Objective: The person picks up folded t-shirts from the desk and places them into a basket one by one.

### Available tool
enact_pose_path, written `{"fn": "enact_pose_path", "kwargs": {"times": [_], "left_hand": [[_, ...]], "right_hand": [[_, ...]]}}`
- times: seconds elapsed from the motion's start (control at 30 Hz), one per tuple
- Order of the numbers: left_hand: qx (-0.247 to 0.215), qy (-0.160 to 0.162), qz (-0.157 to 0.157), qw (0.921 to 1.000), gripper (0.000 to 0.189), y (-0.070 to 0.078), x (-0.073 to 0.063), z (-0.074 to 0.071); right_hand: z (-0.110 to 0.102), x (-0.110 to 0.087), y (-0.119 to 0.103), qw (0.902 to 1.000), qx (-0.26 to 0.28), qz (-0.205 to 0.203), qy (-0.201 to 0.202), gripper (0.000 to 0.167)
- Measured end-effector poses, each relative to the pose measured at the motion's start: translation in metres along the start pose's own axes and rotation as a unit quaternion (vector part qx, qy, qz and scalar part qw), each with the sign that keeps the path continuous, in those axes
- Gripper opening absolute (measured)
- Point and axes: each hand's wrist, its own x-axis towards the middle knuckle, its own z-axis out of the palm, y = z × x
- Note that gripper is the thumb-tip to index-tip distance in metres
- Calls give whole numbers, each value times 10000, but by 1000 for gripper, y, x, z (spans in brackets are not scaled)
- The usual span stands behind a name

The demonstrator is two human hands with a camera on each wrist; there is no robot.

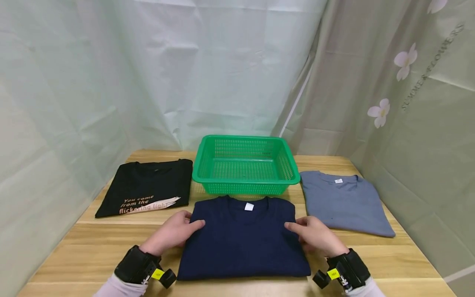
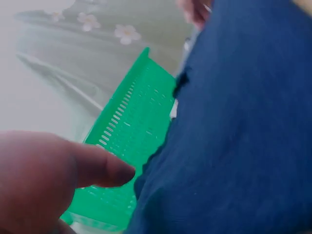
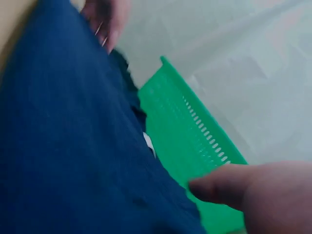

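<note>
A folded navy T-shirt (image 1: 245,243) with a white neck label lies in front of me, its collar toward the green basket (image 1: 245,186). My left hand (image 1: 177,232) holds its left side, thumb on top and the other fingers mostly hidden at the edge. At the opposite side my right hand (image 1: 316,236) grips in the same way, thumb over the cloth. In the left wrist view the navy T-shirt (image 2: 243,122) fills the right part, beside the left thumb (image 2: 102,165). The right wrist view has the right thumb (image 3: 219,185) next to the cloth.
The slotted basket stands behind the navy shirt with nothing inside. A folded black T-shirt (image 1: 148,181) with printed lettering lies at the left, a folded grey-blue T-shirt (image 1: 345,206) at the right. Curtains (image 1: 230,74) hang around the wooden table (image 1: 122,235).
</note>
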Motion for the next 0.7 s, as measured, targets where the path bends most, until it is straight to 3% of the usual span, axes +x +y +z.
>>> {"fn": "enact_pose_path", "kwargs": {"times": [0.13, 0.27, 0.37, 0.47, 0.6, 0.7], "left_hand": [[-545, -464, 34, 9974, 49, -1, 1, -3], [-629, -1016, 289, 9924, 33, -1, 1, -7], [-727, -1312, 485, 9875, 36, -2, 0, -8], [-1036, -1529, 607, 9809, 49, -4, 1, -9], [-1259, -1568, 606, 9777, 64, -6, 2, -10], [-1275, -1468, 608, 9790, 67, -9, 2, -11]], "right_hand": [[-2, 5, 4, 9969, 695, 51, -365, 70], [-6, 6, 7, 9905, 889, -256, -1021, 60], [-7, 6, 8, 9862, 814, -632, -1298, 54], [-7, 4, 7, 9781, 1018, -903, -1577, 61], [-6, 1, 5, 9764, 1131, -845, -1638, 82], [-5, 1, 4, 9853, 825, -730, -1305, 88]]}}
